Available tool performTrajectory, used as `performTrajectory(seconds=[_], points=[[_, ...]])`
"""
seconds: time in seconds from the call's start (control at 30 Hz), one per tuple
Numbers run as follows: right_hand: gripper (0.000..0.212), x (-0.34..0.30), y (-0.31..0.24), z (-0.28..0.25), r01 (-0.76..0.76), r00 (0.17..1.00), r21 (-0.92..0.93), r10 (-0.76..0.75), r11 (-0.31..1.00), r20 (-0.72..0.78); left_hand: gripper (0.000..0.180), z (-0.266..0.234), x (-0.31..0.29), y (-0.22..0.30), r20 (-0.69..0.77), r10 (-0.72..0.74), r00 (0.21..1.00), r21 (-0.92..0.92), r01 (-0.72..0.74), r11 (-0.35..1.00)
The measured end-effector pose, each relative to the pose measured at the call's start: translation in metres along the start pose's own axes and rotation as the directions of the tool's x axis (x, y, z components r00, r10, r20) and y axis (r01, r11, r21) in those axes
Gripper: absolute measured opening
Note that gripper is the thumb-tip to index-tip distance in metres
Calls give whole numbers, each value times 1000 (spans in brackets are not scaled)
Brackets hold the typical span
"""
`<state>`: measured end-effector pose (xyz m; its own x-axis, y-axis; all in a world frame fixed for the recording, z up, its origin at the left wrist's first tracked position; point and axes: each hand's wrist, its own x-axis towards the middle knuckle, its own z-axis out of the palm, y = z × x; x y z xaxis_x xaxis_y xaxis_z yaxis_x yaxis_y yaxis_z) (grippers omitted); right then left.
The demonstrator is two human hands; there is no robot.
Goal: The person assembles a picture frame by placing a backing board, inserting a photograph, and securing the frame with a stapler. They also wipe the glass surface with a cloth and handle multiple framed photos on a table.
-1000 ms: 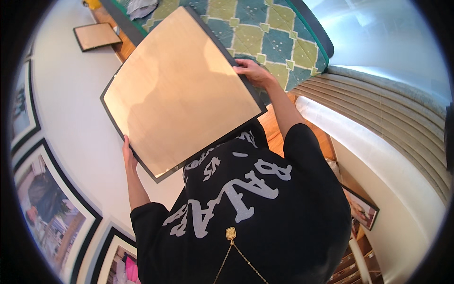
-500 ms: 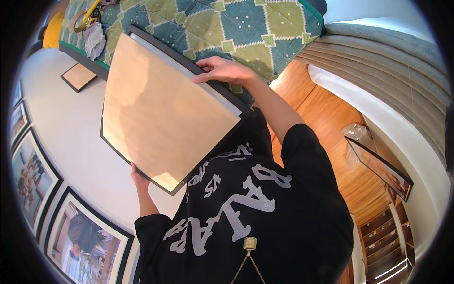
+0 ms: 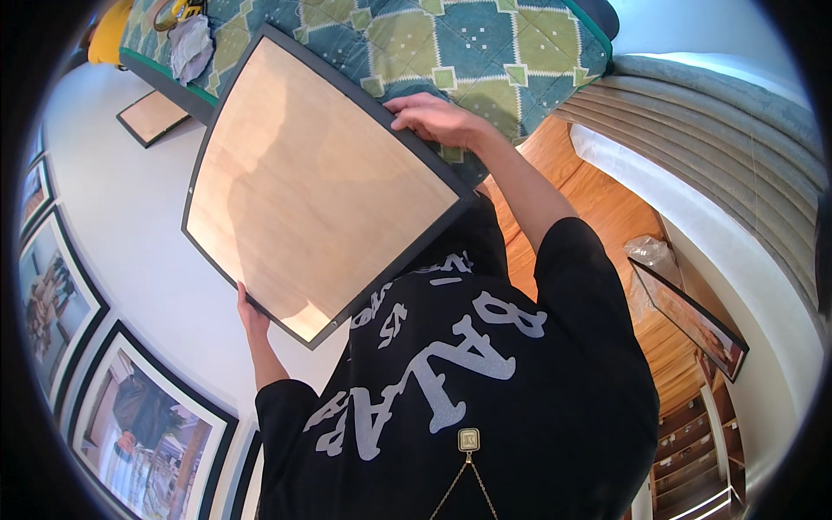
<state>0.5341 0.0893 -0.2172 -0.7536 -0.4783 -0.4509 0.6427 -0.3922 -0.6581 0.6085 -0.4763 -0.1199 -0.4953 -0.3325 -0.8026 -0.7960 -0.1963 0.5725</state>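
A dark picture frame (image 3: 325, 68) is tilted in front of me, back side up. Its pale wooden backing board (image 3: 321, 182) lies within the rim, flush as far as I can see. My left hand (image 3: 251, 319) grips the lower left edge, most of its fingers hidden beneath. On the upper right edge, my right hand (image 3: 435, 119) is closed over the rim with bent fingers, the thumb near the board's border. Behind the frame's far part is a bed with a green and teal patchwork cover (image 3: 472, 39).
A crumpled grey cloth (image 3: 191, 50) and a yellow tool (image 3: 178, 12) lie on the bed's far left. Another frame (image 3: 152, 118) rests beside the bed. Framed pictures (image 3: 149, 425) stand at left. A frame (image 3: 693, 321) and clear plastic (image 3: 650, 251) are on the right, near wooden shelves (image 3: 693, 442).
The backing board has dropped into the frame; its right edge stood out over a white layer before. My right hand has shifted slightly right along the rim.
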Motion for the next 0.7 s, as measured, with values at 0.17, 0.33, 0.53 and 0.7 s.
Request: performTrajectory(seconds=[0.17,0.33,0.53,0.7], points=[[44,15,16,-9,32,999,80,-33,996,19,55,-6,8,-8,-61,-7,998,-2,7,1000],[46,-1,-4,2,79,994,42,-82,996,76,55,-2,5,-7,-15,-10,1000,-29,10,1000],[51,13,13,-15,49,990,203,-75,978,122,57,-1,9,-4,-77,-16,997,12,17,1000],[64,5,6,-7,76,986,133,-94,988,135,57,-4,12,-7,-18,-33,999,-7,33,999]])
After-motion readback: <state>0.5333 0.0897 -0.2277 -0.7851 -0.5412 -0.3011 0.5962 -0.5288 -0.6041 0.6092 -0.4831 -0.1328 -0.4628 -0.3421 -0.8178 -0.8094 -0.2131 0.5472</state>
